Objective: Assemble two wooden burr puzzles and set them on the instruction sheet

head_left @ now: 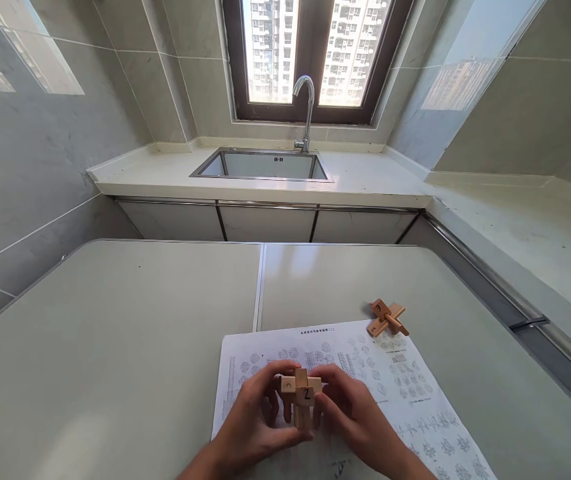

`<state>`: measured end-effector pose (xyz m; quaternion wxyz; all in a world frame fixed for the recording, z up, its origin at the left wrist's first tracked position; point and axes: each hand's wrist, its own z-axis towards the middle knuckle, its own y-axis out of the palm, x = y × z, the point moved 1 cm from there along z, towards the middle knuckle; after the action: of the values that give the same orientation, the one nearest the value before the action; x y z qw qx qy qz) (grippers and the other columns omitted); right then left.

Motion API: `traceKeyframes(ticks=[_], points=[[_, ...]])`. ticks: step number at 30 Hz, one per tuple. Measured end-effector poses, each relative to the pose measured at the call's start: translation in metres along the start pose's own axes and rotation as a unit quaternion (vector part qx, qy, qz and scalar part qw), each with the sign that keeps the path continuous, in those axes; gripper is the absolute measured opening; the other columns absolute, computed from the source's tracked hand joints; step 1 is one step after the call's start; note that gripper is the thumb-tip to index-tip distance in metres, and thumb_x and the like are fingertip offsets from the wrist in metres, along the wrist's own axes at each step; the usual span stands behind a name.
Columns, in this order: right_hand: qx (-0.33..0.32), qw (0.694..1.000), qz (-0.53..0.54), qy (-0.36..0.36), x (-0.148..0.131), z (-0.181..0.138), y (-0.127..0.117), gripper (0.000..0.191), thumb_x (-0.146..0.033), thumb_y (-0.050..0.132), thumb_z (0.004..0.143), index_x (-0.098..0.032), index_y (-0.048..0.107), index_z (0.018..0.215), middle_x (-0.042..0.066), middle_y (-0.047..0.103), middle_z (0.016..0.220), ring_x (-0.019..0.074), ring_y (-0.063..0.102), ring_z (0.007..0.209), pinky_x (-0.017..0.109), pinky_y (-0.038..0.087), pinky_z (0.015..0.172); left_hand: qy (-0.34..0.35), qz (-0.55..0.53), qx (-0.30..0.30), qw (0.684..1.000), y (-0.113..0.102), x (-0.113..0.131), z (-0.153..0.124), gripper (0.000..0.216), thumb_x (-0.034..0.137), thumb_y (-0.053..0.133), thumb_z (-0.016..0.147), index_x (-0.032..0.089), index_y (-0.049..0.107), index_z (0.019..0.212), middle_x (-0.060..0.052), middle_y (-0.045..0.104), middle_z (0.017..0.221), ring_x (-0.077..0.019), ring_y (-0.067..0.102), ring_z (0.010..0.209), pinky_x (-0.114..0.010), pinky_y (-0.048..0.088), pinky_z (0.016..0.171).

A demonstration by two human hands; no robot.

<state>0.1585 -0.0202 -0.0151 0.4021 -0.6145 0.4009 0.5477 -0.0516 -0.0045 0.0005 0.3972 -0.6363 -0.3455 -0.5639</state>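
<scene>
Both my hands hold a small wooden interlocking puzzle (pixel 300 393) just above a printed instruction sheet (pixel 405 393) on the grey table (pixel 115 347). My left hand (pixel 255 420) grips its left side and underside, and my right hand (pixel 355 417) grips its right side. The puzzle's crossed blocks carry handwritten marks, one reading "2". A second set of crossed wooden pieces (pixel 388 317) lies on the table at the sheet's far right corner, away from both hands.
Beyond the table runs a white counter (pixel 365 180) with a steel sink (pixel 262 165) and a curved tap (pixel 307 110) under a window. The counter continues along the right wall. Grey tiled walls close in on both sides.
</scene>
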Motion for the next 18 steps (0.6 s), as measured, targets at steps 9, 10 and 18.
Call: traceKeyframes(ticks=[9,10,18], points=[[0.006,0.994,-0.084,-0.071,-0.0012,0.0004,-0.001,0.036,-0.05,0.046,0.108,-0.024,0.068,0.097,0.007,0.067,0.09,0.0223,0.06,0.078,0.033,0.046,0.073,0.004,0.004,-0.007,1.0,0.0005,-0.0049,-0.0012,0.07,0.014,0.091,0.068,0.027,0.06,0.129,-0.001,0.067,0.1,-0.0118,0.06,0.071,-0.022,0.049,0.063],[0.005,0.995,-0.086,-0.059,-0.0014,0.0003,-0.0011,0.038,-0.052,0.046,0.108,-0.023,0.067,0.093,0.005,0.064,0.084,0.0209,0.057,0.073,0.033,0.044,0.07,0.009,0.013,-0.011,1.0,0.0007,-0.0048,-0.0009,0.07,0.014,0.091,0.068,0.028,0.061,0.129,-0.002,0.066,0.103,-0.0112,0.059,0.071,-0.022,0.049,0.062],[-0.018,1.0,0.013,-0.002,-0.0007,0.0,-0.0011,0.047,-0.059,0.052,0.104,-0.021,0.057,0.076,0.0,0.058,0.065,0.0155,0.052,0.06,0.028,0.039,0.06,0.033,0.034,-0.028,0.998,0.0014,-0.002,-0.001,0.071,0.012,0.086,0.074,0.03,0.057,0.136,-0.005,0.065,0.115,-0.0112,0.061,0.072,-0.022,0.049,0.061]])
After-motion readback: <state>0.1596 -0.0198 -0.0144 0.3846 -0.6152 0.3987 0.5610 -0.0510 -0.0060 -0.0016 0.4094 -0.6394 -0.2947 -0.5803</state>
